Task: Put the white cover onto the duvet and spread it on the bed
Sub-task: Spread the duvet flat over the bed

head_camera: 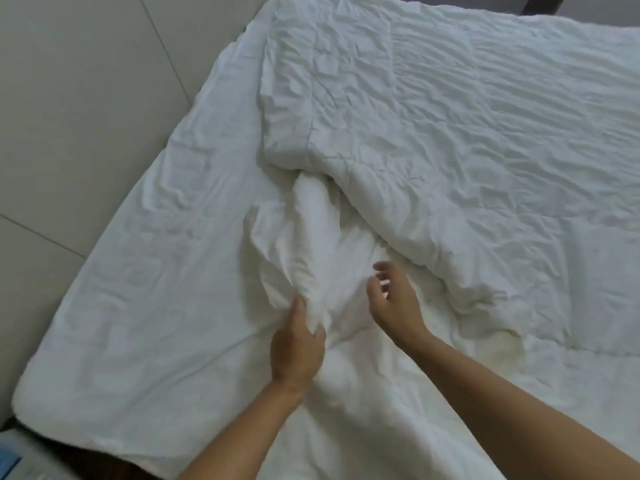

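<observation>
A pale tiled floor (pixel 76 98) is being seen along the left side, and most of the view is being filled by a bed (pixel 31 393) that is being covered in white bedding. A flat, lightly creased white layer, which is being taken for the white cover (pixel 149 306), is being spread out to the left of the left hand's grip and is reaching the rounded near-left corner of the bed. A thicker, quilted and heavily wrinkled layer, which is being taken for the duvet (pixel 467 140), is being laid beyond and to the right of both hands, with its near edge being folded back in a puffy roll. Which white layer is which cannot be told with certainty.

Between the two layers, a bunched ridge of white fabric (pixel 311 244) is being raised just beyond the left hand (pixel 298 344). The near end of this ridge is being pinched in the grip of the left hand, with the thumb and fingers being curled round the gathered cloth. The right hand (pixel 391 303) is being held just to the right of that grip, close above the crumpled fabric; its grip is released, the fingers being loosely bent and apart, and nothing is being held in it. Both bare forearms are being extended from the lower edge of the view.

A strip of blue material (pixel 10 462) is being shown at the bottom-left corner, beside the bed.
</observation>
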`<state>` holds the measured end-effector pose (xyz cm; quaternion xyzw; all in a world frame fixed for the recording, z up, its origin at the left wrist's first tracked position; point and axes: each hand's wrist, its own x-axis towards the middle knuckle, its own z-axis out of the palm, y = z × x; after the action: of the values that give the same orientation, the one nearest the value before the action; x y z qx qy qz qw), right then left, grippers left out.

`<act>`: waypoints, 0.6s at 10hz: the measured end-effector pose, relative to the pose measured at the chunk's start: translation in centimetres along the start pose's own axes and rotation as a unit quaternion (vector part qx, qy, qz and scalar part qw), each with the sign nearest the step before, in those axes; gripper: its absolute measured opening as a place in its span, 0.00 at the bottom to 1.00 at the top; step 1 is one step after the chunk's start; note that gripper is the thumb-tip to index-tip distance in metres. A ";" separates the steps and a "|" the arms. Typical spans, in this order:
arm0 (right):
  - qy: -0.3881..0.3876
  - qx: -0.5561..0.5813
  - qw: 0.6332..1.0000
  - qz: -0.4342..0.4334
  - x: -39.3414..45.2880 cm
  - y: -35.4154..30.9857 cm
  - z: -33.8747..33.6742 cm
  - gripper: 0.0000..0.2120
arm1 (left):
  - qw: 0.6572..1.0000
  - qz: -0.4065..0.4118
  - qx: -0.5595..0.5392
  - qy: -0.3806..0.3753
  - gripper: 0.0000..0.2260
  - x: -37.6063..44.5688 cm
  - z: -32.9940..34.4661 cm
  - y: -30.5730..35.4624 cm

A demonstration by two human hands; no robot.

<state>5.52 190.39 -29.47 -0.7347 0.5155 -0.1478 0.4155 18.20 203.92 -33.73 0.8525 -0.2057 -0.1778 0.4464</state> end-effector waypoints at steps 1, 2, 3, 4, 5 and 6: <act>-0.066 0.037 0.997 -0.004 4.3 -6.5 5.2 0.48 | 0.972 -0.153 0.135 -0.117 0.24 -4.0 1.3 -12.1; -0.221 -0.144 0.962 0.067 6.1 -7.0 10.6 0.49 | 0.953 -0.201 0.138 -0.178 0.23 -5.3 -1.8 -12.6; -0.228 -0.257 0.939 0.002 5.1 -4.8 12.8 0.26 | 0.980 -0.141 -0.140 -0.019 0.19 -1.3 -8.1 -5.2; -0.201 -0.228 0.952 0.027 5.3 -3.9 13.1 0.25 | 0.937 -0.325 -0.088 0.094 0.47 6.4 -9.1 -4.4; -0.165 -0.114 0.977 0.072 6.4 -4.7 13.2 0.11 | 0.923 -0.361 -0.117 -0.059 0.54 9.9 -7.2 -3.5; -0.167 -0.012 0.985 0.040 6.1 -7.9 13.7 0.10 | 0.905 -0.301 -0.095 -0.284 0.40 10.2 -7.8 -2.0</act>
<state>21.97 192.28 -33.04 -0.7331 0.4694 -0.0001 0.4922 31.15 205.15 -32.42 0.7408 -0.0394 -0.5575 0.3728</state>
